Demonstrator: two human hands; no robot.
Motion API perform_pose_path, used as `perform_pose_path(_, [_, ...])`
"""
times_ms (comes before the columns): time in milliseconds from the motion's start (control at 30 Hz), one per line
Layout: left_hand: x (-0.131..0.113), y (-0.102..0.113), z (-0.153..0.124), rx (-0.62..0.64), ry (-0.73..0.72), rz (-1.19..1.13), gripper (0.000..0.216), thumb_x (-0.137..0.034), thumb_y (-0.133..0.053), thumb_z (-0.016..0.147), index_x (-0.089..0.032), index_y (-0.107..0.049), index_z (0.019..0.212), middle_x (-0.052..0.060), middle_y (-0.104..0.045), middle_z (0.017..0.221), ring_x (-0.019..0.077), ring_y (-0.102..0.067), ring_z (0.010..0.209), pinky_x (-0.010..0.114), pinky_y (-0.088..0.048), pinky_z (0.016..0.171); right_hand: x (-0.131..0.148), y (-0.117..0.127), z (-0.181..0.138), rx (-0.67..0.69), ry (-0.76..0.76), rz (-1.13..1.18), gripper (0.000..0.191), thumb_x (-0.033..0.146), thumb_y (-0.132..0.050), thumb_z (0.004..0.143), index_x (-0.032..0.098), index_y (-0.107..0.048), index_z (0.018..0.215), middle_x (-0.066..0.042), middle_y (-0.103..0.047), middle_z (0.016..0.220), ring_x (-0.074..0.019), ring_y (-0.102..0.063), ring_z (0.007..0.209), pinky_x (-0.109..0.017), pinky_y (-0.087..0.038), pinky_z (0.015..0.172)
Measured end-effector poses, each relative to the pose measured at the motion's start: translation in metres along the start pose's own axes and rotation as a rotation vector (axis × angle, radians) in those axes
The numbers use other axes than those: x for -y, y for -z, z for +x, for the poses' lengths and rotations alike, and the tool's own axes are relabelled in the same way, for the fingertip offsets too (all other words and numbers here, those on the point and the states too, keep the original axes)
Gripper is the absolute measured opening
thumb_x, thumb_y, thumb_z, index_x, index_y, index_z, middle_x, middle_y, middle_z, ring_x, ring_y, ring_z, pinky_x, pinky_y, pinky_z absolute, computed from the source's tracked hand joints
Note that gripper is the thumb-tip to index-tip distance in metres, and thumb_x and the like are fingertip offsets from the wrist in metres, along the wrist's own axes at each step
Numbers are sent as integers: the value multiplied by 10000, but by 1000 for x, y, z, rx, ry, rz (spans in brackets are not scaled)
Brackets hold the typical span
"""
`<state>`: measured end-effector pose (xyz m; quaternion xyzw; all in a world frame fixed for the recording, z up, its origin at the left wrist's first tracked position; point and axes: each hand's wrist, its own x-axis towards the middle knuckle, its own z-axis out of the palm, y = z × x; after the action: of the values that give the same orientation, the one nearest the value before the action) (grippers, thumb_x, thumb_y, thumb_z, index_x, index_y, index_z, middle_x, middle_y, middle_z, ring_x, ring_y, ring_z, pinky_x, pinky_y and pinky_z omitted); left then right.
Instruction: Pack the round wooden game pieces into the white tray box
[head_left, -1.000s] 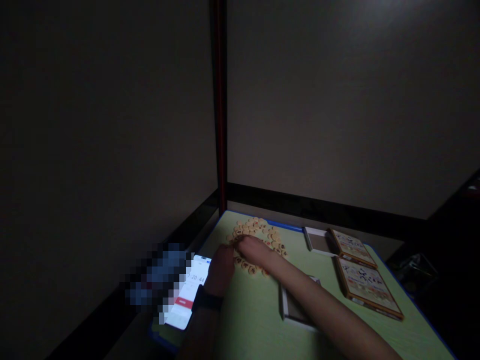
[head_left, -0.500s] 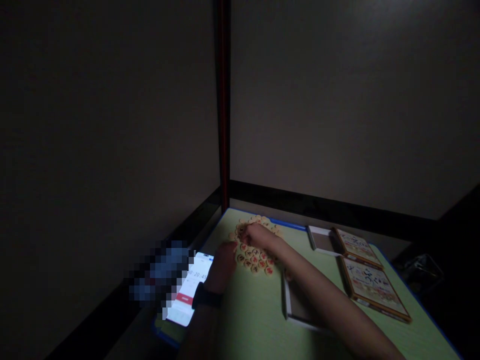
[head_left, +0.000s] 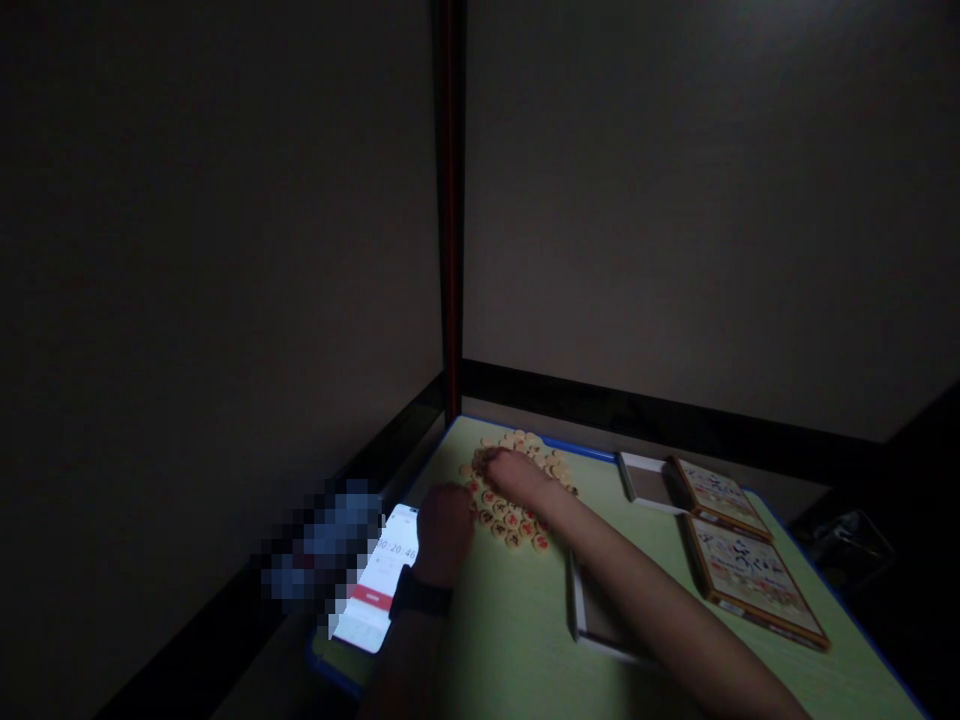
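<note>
Round wooden Chinese chess pieces (head_left: 513, 520) with red and black characters lie in a flat cluster at the far left corner of the green table. My right hand (head_left: 516, 474) reaches across the cluster, fingers curled down and closed on a chess piece at its left side; the fingertips are partly hidden. At the near left edge of the pieces is my left hand (head_left: 446, 522), with a dark band on its wrist. Its fingers look curled in, and whatever they hold is hidden from me. Farther back, several pieces lie face down or unreadable in the dim light.
A lit phone (head_left: 375, 585) showing a timer lies at the table's left edge. Under my right forearm sits an open shallow box (head_left: 592, 610). Another open box (head_left: 649, 483) and two printed boxes (head_left: 757, 580) are on the right. Walls stand close behind and left.
My right hand has shifted slightly over the pieces at the left of the cluster. My left hand has stayed nearly in place. The view has moved a little.
</note>
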<state>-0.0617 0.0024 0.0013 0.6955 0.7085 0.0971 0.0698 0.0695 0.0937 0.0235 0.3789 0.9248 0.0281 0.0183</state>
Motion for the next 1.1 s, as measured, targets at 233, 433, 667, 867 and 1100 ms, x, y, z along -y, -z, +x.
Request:
perform_pose_path(233, [2,-1,-2,-19,-15,1,148,-158,-597,895,-109,-706,982,137,-690,1079,269,-593,1119,347,-448,944,6,-9,5,-25,19,-46,296,85,-498,938,127,-729,1118,-174,-705,1190,-256,-664,1101,-292,-526,886])
perform_pose_path(433, [5,-8,1,-150,-9,11,234,-73,-483,920,-122,-710,944,124,-691,1018,247,-615,1062,343,-468,916,6,-12,5,-11,26,-22,294,100,-492,947,106,-731,1119,-188,-692,1213,-268,-649,1123,-305,-523,896])
perform_pose_path(667, [3,-6,0,-153,14,31,259,-64,-463,920,-123,-711,966,126,-683,1033,259,-615,1064,333,-483,871,-7,-7,2,25,15,106,291,82,-518,908,108,-735,1101,-161,-716,1181,-224,-658,1095,-244,-473,908])
perform_pose_path(867, [5,-11,1,-183,15,27,252,-73,-464,920,-120,-711,935,132,-677,1014,261,-610,1054,340,-476,874,-16,-5,4,77,-18,248,279,59,-580,805,183,-791,940,-49,-783,924,-174,-703,845,-211,-468,728])
perform_pose_path(1100, [9,-18,4,-213,-22,23,264,-47,-460,904,-116,-713,933,131,-674,981,252,-608,1024,336,-472,881,-32,-15,7,22,-33,336,321,38,-610,725,221,-813,892,-22,-791,934,-183,-700,888,-233,-462,772])
